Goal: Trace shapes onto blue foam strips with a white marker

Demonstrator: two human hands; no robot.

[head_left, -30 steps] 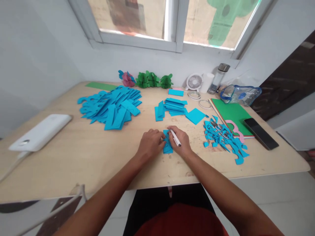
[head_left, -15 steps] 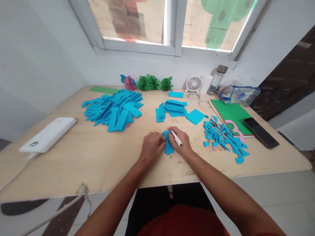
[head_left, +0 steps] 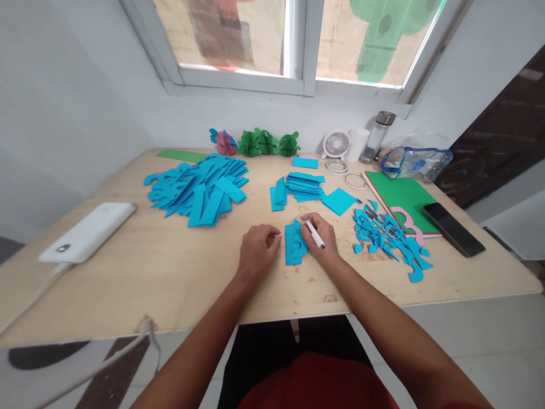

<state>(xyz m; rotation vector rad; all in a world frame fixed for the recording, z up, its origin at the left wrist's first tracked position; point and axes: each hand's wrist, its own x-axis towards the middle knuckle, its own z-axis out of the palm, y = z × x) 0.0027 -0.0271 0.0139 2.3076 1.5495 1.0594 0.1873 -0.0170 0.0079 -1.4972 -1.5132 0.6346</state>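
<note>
A white pen (head_left: 314,234) with a black end lies across my right hand (head_left: 322,237), held between its fingers. The fingertips of that hand also reach the right edge of a folded blue paper piece (head_left: 292,245) on the table. This piece has a straight left side and a curved cut-out at its right. My left hand (head_left: 259,250) rests just left of the paper, apart from it. Its fingers are loosely bent, with a gap between thumb and forefinger and nothing visible in them.
A large pile of blue folded strips (head_left: 200,190) lies left, a smaller stack (head_left: 304,186) ahead. Blue scraps (head_left: 381,233), a green sheet (head_left: 400,193) and a phone (head_left: 453,228) are at right. A white power bank (head_left: 87,232) sits left; a small fan (head_left: 336,144) stands behind.
My left hand has let go of the paper and drawn slightly left. My right hand has shifted a little right with the pen, leaving more of the paper showing.
</note>
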